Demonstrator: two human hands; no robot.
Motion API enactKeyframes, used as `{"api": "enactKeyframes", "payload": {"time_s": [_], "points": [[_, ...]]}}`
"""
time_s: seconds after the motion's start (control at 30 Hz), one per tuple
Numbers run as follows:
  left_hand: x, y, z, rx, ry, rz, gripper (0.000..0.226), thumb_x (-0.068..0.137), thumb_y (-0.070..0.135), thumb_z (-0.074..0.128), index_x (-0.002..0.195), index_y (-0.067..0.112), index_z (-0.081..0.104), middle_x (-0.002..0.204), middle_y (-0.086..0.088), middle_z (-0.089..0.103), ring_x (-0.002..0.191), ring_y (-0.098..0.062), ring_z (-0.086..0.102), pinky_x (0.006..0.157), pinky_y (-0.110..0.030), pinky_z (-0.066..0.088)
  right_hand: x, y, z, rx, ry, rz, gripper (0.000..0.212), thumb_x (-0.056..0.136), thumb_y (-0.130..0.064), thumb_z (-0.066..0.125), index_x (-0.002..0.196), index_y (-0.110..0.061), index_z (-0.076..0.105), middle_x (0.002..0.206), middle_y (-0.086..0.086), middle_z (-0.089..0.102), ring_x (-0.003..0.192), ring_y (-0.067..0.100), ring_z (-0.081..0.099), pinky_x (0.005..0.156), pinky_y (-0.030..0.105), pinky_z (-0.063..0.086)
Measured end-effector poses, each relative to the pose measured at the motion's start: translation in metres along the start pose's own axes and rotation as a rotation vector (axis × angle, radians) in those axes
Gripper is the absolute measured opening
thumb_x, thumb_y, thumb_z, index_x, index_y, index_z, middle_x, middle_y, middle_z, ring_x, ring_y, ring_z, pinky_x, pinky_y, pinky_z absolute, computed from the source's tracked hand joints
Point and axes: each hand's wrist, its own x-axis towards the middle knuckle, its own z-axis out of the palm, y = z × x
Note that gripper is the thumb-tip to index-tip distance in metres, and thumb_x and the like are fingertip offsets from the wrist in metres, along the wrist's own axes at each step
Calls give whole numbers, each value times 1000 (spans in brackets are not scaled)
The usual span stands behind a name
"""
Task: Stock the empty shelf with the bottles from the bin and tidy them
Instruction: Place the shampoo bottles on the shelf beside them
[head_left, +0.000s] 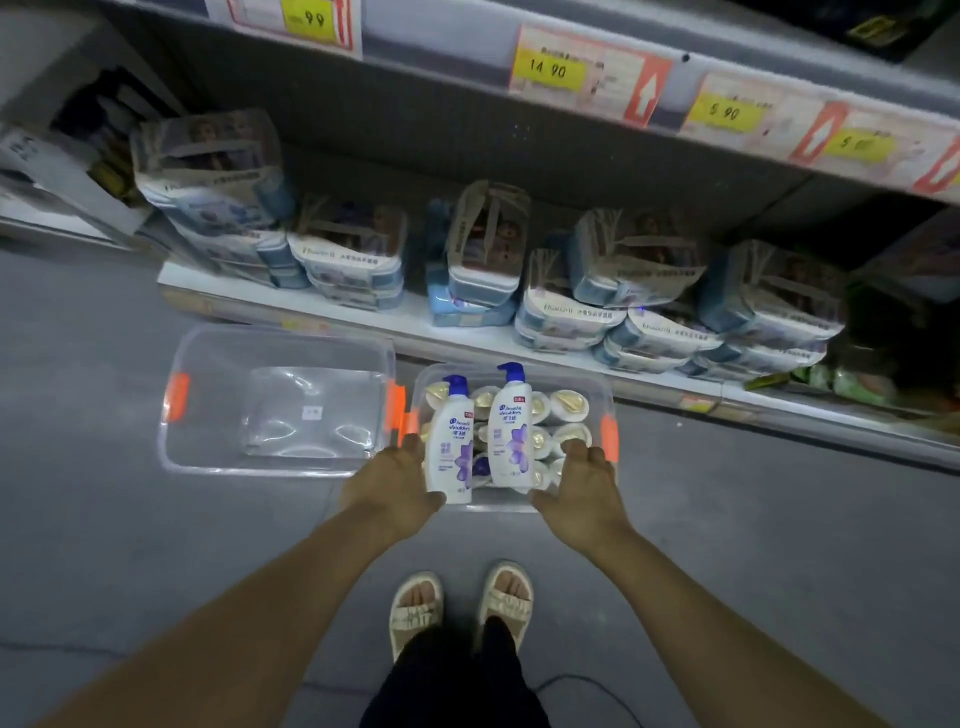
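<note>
1. Two white shampoo bottles with blue pump tops are up out of the bin, one per hand: the left bottle (451, 441) and the right bottle (511, 428), both near upright, side by side just above the bin's near half.
2. The bin (609, 400), clear with orange latches, sits on the floor at the shelf's foot, at 12 o'clock from the person's feet, packed with more bottles (569, 402) seen from the top.
3. The left hand (397, 480) comes in from 7 o'clock, arm stretched long, thumb hooked under the left bottle's base and fingers curled round its far side.
4. The right hand (584, 486) reaches in from 5 o'clock, back of the hand up, thumb at the right bottle's bottom edge; it appears to grip the bottle, though the fingers are mostly hidden.
5. At 9 o'clock from the bin lies a clear lid (275, 405), touching it at the latch.
6. Beyond, at 12 o'clock, the bottom shelf (395, 314) carries stacked wrapped packs (348, 249).
7. Overhead, yellow price tags (548, 67) line the upper shelf edge.
8. Sandalled feet (460, 605) stand at 6 o'clock.
</note>
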Motion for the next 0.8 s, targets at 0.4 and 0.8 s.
{"api": "enactKeyframes", "payload": {"time_s": [0.4, 0.8], "points": [[160, -16, 112, -177, 87, -60, 77, 81, 38, 71, 139, 11, 28, 128, -13, 49, 116, -30, 52, 92, -41, 48, 163, 44, 106, 120, 78, -27, 69, 82, -23, 72, 134, -2, 31, 137, 18, 40, 125, 33, 40, 93, 37, 40], [234, -23, 179, -526, 154, -220, 65, 79, 28, 76, 125, 7, 35, 115, -10, 56, 104, -26, 57, 79, -35, 47, 244, 74, 167, 319, 135, -8, 72, 75, -28, 80, 125, -4, 34, 120, 16, 51, 108, 33, 56, 80, 50, 54]]}}
